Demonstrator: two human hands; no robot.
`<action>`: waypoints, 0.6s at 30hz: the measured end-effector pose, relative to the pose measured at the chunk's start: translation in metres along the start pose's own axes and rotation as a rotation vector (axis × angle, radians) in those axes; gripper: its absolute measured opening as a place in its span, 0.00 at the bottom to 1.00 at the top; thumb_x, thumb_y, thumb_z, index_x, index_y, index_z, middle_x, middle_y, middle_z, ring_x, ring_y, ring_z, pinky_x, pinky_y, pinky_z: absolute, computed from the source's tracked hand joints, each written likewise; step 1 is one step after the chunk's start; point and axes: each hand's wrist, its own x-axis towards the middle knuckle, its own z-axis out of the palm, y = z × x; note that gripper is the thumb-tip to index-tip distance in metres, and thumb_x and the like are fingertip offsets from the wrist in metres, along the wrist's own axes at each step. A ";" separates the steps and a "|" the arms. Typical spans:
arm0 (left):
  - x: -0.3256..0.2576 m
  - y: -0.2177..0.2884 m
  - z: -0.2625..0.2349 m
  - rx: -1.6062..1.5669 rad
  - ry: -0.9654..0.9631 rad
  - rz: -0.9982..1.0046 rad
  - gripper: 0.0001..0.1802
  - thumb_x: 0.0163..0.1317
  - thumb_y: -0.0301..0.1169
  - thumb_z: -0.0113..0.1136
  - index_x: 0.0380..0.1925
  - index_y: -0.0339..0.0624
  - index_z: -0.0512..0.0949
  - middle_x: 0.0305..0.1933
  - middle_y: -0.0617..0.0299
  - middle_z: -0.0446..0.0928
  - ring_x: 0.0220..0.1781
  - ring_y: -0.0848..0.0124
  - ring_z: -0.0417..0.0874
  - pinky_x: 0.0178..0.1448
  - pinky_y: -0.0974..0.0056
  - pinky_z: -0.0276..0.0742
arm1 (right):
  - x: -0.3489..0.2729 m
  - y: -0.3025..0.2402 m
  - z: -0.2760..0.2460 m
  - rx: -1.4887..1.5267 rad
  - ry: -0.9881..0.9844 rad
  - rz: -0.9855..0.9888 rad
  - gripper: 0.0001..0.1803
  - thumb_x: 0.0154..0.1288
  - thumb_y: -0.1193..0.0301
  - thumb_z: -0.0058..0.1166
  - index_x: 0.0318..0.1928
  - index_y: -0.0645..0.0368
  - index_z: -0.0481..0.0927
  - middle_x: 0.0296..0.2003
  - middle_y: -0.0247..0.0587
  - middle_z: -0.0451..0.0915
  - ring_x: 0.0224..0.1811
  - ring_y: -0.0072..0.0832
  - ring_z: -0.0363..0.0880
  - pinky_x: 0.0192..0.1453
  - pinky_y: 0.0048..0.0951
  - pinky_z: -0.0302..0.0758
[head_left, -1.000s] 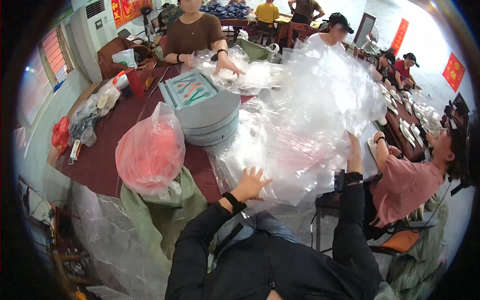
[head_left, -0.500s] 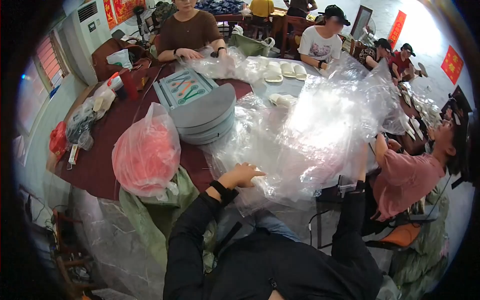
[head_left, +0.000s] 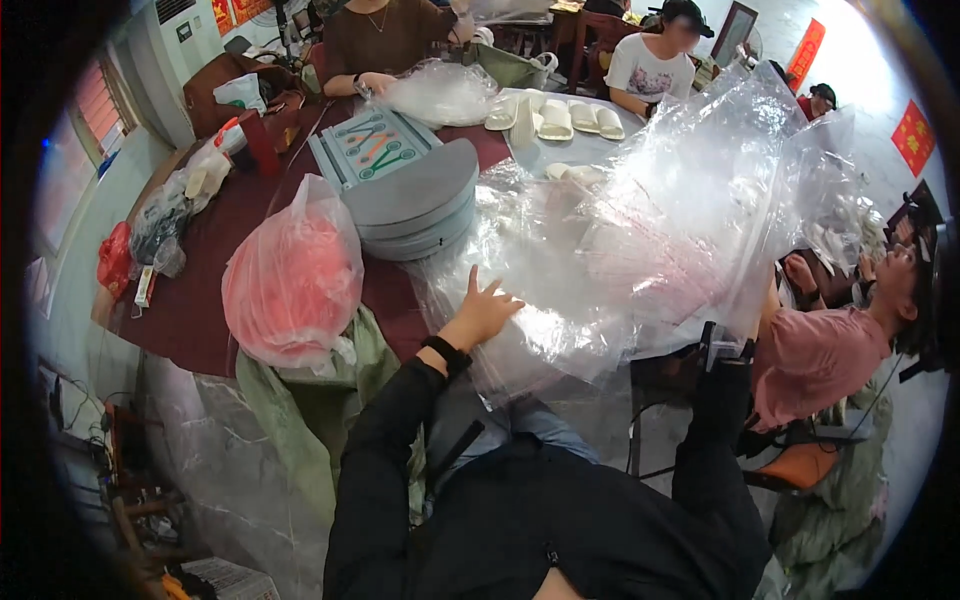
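Observation:
A big heap of clear plastic bags [head_left: 640, 230] covers the near right part of the table. My left hand [head_left: 485, 312] lies flat on the heap's near edge with its fingers spread and grips nothing. My right arm, in a black sleeve, reaches up under the raised right side of the plastic. My right hand [head_left: 742, 312] is mostly hidden behind the plastic and seems to hold it up. Pairs of white slippers [head_left: 555, 115] lie beyond the heap.
A pink-filled plastic bag [head_left: 290, 275] stands at the edge of the dark red table [head_left: 195, 305], left of my hand. Behind it are stacked grey round lids [head_left: 415, 205] and a grey box [head_left: 372, 145]. A person in pink [head_left: 815, 350] sits close on my right; other people sit across the table.
The lifted plastic has swung to the right, uncovering the slippers. My left hand has moved forward and now rests flat on the plastic.

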 end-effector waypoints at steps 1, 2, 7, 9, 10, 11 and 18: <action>0.006 0.000 -0.014 -0.004 -0.005 -0.001 0.20 0.60 0.33 0.46 0.54 0.59 0.72 0.50 0.61 0.77 0.55 0.57 0.74 0.55 0.46 0.67 | -0.001 -0.008 0.009 0.007 -0.018 0.010 0.21 0.68 0.64 0.39 0.54 0.64 0.70 0.50 0.43 0.74 0.53 0.28 0.70 0.58 0.31 0.67; 0.018 0.002 -0.033 -0.267 -0.195 -0.117 0.19 0.61 0.34 0.47 0.54 0.58 0.73 0.47 0.60 0.79 0.52 0.56 0.76 0.54 0.48 0.69 | 0.003 -0.011 0.004 0.011 -0.030 0.020 0.21 0.68 0.64 0.39 0.54 0.64 0.70 0.50 0.42 0.74 0.53 0.28 0.70 0.58 0.31 0.67; 0.032 -0.019 -0.100 -1.678 -0.429 -0.229 0.17 0.64 0.38 0.49 0.48 0.40 0.73 0.38 0.48 0.80 0.38 0.58 0.83 0.35 0.59 0.79 | 0.009 -0.024 -0.009 0.055 -0.100 0.036 0.21 0.68 0.64 0.38 0.54 0.64 0.71 0.51 0.42 0.73 0.53 0.28 0.70 0.59 0.30 0.67; 0.022 -0.033 -0.146 -2.045 -0.475 -0.199 0.18 0.64 0.38 0.51 0.46 0.34 0.73 0.37 0.45 0.80 0.33 0.60 0.84 0.28 0.65 0.79 | -0.006 -0.024 -0.016 0.086 -0.129 0.036 0.21 0.68 0.64 0.38 0.54 0.64 0.71 0.51 0.42 0.73 0.53 0.28 0.70 0.59 0.30 0.67; 0.013 -0.048 -0.138 -2.093 -0.375 -0.184 0.17 0.63 0.37 0.52 0.45 0.33 0.73 0.35 0.44 0.79 0.31 0.57 0.84 0.28 0.62 0.81 | -0.009 -0.027 -0.013 0.100 -0.150 0.031 0.21 0.68 0.64 0.38 0.54 0.64 0.71 0.51 0.41 0.73 0.53 0.27 0.70 0.59 0.30 0.67; 0.006 -0.057 -0.138 -2.199 -0.257 -0.236 0.17 0.63 0.36 0.52 0.44 0.33 0.73 0.33 0.47 0.79 0.30 0.57 0.84 0.27 0.61 0.81 | -0.012 -0.030 -0.014 0.112 -0.163 0.031 0.21 0.68 0.64 0.37 0.54 0.64 0.71 0.51 0.41 0.73 0.53 0.27 0.70 0.59 0.30 0.67; 0.016 -0.129 -0.043 -1.566 -0.557 -0.791 0.17 0.62 0.37 0.53 0.39 0.30 0.76 0.25 0.55 0.76 0.20 0.65 0.76 0.23 0.54 0.75 | -0.020 -0.073 0.000 0.174 -0.229 0.039 0.20 0.68 0.65 0.37 0.54 0.63 0.71 0.51 0.40 0.73 0.53 0.27 0.69 0.60 0.30 0.66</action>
